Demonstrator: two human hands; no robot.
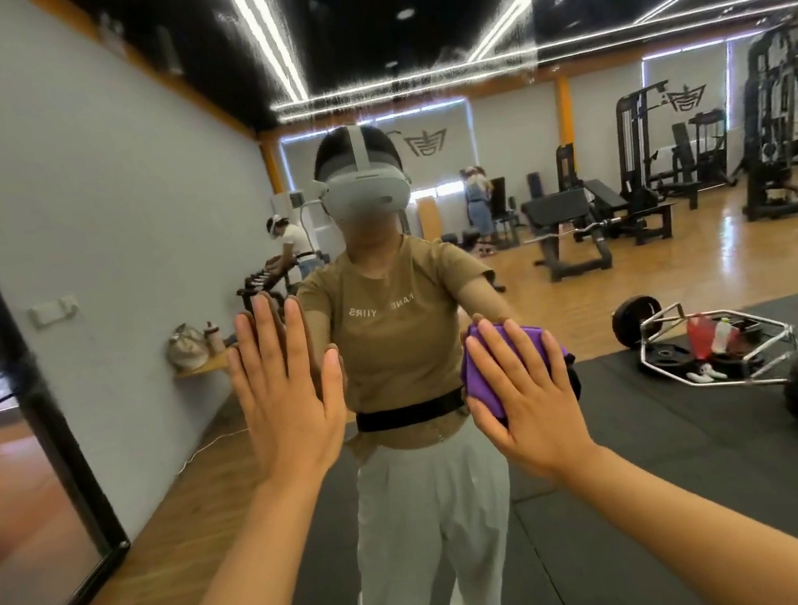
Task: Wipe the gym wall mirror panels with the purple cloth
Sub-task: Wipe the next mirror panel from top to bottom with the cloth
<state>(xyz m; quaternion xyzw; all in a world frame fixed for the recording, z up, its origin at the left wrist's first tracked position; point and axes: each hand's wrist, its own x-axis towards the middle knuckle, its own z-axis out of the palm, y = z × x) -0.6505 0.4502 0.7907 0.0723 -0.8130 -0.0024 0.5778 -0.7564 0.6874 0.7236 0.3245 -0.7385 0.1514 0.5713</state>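
Two hands [287,402]; one purple cloth [543,343]

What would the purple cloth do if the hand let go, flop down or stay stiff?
The purple cloth looks bunched and folded under the flat right hand, so it is probably soft and floppy. Only that hand's pressing seems to pin it to the mirror; released, it would likely drop.

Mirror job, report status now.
Left hand flat on mirror, empty. Right hand pressing purple cloth to the glass. Nothing in the way.
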